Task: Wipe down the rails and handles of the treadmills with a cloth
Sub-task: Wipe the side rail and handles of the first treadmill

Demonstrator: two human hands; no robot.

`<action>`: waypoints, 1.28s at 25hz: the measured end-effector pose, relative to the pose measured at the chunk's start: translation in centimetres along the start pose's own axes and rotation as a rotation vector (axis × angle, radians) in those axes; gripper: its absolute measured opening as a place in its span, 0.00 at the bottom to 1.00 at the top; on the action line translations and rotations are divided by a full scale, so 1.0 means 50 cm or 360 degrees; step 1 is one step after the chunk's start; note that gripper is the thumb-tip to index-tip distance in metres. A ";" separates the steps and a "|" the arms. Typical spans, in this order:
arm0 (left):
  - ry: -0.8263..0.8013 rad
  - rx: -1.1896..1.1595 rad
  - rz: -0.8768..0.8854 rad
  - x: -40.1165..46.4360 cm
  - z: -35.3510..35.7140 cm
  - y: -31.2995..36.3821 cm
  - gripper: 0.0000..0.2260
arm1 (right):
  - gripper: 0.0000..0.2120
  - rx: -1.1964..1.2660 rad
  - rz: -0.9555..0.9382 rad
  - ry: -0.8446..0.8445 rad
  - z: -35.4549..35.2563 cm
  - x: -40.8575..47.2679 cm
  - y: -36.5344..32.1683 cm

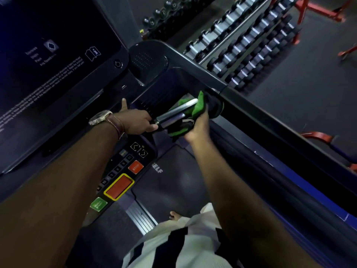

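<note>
**Q:** Where is the cloth, and which hand has it?

**A:** The green-and-black cloth [190,120] sits at frame centre, wrapped over the far end of the silver handle [174,114]. The right hand [197,127] grips it from below, fingers curled round cloth and handle together.

**Q:** State of the left hand?

**A:** The left hand [138,120], centre-left, holds the near end of the same handle. Its thumb points up and away from the grip; the remaining fingers curl under the bar and are mostly hidden. A wristwatch [100,118] with a brown strap sits on that wrist.

**Q:** Position of the rails?

**A:** The dark side rail [270,120] runs diagonally from upper centre to the right edge, just beyond the cloth.

**Q:** Surrounding components?

**A:** Console screen [58,55] at upper left, unlit. Control panel below the hands: an orange stop button [135,167], a large red button [118,187] framed in yellow, a green button [98,204]. Treadmill belt [168,182] at lower centre. Dumbbell rack [251,41] at upper right.
</note>
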State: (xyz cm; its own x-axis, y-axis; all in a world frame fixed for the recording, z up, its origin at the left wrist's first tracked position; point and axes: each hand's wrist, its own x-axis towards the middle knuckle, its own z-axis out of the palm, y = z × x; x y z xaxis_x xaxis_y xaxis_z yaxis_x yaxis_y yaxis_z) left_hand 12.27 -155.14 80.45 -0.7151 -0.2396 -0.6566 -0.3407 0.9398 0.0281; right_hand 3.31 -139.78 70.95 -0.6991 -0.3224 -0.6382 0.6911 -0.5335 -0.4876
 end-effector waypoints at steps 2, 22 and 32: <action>0.0015 -0.0043 -0.0002 -0.003 -0.005 0.005 0.19 | 0.18 -0.0257 -0.0033 0.0428 0.018 -0.013 -0.036; 0.0051 -0.0062 -0.0091 0.003 0.001 0.009 0.22 | 0.20 0.0061 0.0364 -0.0141 0.037 -0.122 0.096; 0.1484 -0.1201 0.0003 -0.101 0.090 0.043 0.14 | 0.48 -0.3261 -0.1876 -0.0501 -0.034 -0.145 0.042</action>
State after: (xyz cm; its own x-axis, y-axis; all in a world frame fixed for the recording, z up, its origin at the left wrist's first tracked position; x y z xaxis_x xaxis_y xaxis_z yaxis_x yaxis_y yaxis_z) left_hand 17.89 -150.80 80.42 -0.7766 -0.6155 0.1341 -0.3882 0.6353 0.6677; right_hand 10.14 -137.23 73.53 -0.6332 -0.7445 0.2114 -0.7685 0.5723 -0.2863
